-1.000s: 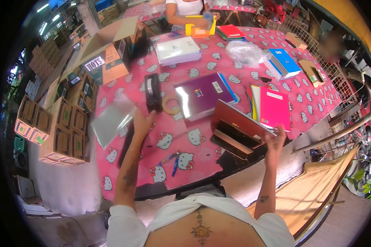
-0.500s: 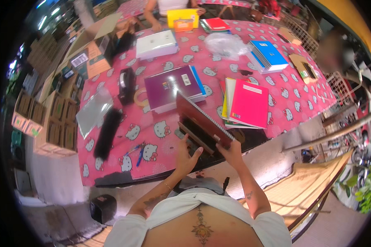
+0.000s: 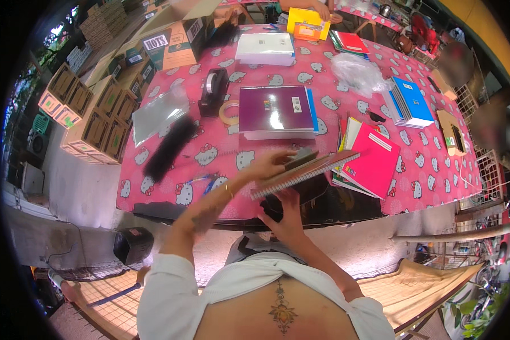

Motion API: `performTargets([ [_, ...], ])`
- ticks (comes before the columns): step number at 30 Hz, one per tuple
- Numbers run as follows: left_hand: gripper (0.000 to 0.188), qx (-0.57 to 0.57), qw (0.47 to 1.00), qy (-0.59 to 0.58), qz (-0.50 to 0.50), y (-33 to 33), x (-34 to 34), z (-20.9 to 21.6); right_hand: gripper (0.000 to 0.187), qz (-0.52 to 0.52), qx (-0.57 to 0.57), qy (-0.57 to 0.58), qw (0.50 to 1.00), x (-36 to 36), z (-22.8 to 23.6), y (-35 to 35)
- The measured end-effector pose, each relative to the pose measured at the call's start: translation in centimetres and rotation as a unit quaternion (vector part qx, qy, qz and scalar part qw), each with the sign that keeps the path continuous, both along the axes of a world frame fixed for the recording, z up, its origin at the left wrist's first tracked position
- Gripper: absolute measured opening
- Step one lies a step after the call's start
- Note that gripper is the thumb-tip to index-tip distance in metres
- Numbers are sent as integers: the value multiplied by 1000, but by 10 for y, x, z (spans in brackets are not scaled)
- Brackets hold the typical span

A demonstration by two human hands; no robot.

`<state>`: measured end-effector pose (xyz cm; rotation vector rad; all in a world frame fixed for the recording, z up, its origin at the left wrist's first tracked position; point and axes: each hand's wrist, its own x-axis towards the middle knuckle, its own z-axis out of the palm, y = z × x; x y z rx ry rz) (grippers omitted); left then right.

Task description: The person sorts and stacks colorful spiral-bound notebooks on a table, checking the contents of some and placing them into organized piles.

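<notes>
A spiral notebook (image 3: pixel 317 171) is tilted over the table's near edge, its white coil toward me. My left hand (image 3: pixel 265 168) grips its left end from above, fingers curled over the edge; a grey-green piece lies by the fingertips. Below the coil my right hand (image 3: pixel 289 214) is closed on the notebook's underside, its fingertips partly hidden and a dark area between thumb and fingers. Behind stands a stack of books with a purple cover (image 3: pixel 275 110). To the right, several notebooks lie fanned under a pink one (image 3: pixel 371 158).
On the pink patterned tablecloth are a tape dispenser (image 3: pixel 213 93), a tape roll (image 3: pixel 228 112), clear plastic sleeves (image 3: pixel 160 115), a black bristly strip (image 3: pixel 170 148), blue notebooks (image 3: pixel 413 102) and crumpled plastic (image 3: pixel 357 73). Cartons (image 3: pixel 105 116) stand left. Another person's hand (image 3: pixel 323 10) is at the far side.
The notebook has turned from steeply upright to flatter, coil toward me. My left hand has moved onto its left end; my right hand has shifted left beneath it. The view has swung left.
</notes>
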<state>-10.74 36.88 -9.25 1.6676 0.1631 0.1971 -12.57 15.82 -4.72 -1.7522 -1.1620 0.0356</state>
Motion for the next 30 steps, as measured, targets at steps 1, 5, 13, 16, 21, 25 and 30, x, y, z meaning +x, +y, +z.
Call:
performTargets([
  [1,50,-7,993,38,-108,17,5,2,50,38,30,61,997,2,-1,8],
  [5,40,37,996,35,-69,58,17,17,32,93,-15,-111,989,25,3,12],
  [13,45,426,839,156,299,64,-151,-24,33,71,-35,-331,940,74,69,77],
  [16,52,496,776,235,311,11,-195,-42,21,110,-107,-283,947,72,59,88],
  [21,44,567,718,190,356,4,-214,-49,16,110,-51,-250,961,69,65,96],
  [25,35,-85,855,56,508,-9,-186,-4,15,95,-74,-199,973,73,66,95],
  [30,34,-318,875,-37,364,-68,-146,83,15,105,-63,-185,975,73,69,96],
])
